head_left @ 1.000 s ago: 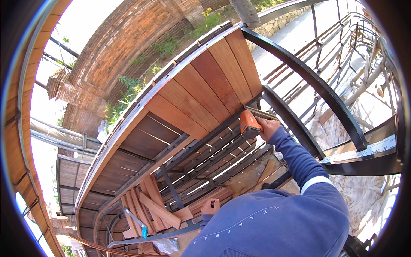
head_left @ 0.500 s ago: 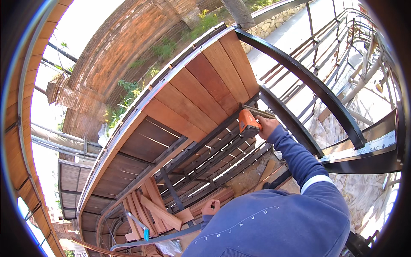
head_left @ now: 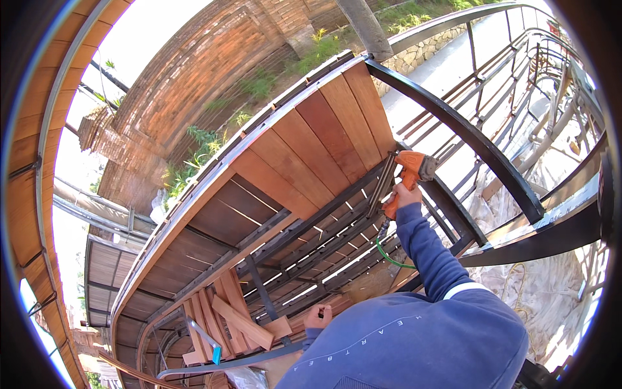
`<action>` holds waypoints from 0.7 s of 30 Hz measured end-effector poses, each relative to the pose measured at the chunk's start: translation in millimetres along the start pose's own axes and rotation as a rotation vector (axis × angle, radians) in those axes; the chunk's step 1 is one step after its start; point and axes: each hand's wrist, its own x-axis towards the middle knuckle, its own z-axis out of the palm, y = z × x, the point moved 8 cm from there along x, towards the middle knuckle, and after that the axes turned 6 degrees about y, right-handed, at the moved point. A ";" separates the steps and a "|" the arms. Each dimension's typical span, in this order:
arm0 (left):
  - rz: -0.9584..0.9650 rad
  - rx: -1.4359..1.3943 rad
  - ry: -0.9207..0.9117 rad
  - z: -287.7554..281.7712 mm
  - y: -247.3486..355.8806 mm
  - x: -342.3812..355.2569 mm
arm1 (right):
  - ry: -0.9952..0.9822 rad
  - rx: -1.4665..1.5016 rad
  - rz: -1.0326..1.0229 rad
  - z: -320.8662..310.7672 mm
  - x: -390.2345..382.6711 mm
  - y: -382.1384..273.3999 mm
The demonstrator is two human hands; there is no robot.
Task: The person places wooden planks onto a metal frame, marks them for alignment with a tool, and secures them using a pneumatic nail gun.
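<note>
My right hand (head_left: 407, 196) grips an orange and black nail gun (head_left: 411, 165) near the lower right end of a row of fitted reddish wooden planks (head_left: 311, 136). A green hose (head_left: 395, 262) runs from the gun's handle down behind my sleeve. My left hand (head_left: 317, 316) is low, near a pile of loose cut boards (head_left: 233, 314), its fingers curled; what is inside them is too small to make out.
A curved black steel beam (head_left: 473, 129) arches on the right beside railings (head_left: 544, 58). Behind the plank structure stand a brick wall (head_left: 194, 71), plants and a post (head_left: 363, 26). A blue-tipped tool (head_left: 216, 352) lies among the boards; plastic sheeting (head_left: 538, 292) lies below right.
My right hand has turned and raised the nail gun: its orange head now points upward beside the planks' end and the green hose shows below it. My left hand is much the same.
</note>
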 end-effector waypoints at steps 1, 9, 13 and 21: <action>0.003 0.005 0.007 0.6 0.8 0.0 | 0.037 0.057 0.073 -2.3 -0.2 4.0; 0.008 0.035 -0.005 -1.5 -1.5 -2.3 | 0.027 0.152 0.167 0.3 -7.2 16.7; 0.004 0.041 -0.014 0.9 1.0 0.8 | -0.020 0.132 0.136 3.1 -1.3 14.6; -0.035 0.057 -0.017 2.3 -0.4 -3.6 | -0.002 0.192 0.190 0.3 0.6 36.2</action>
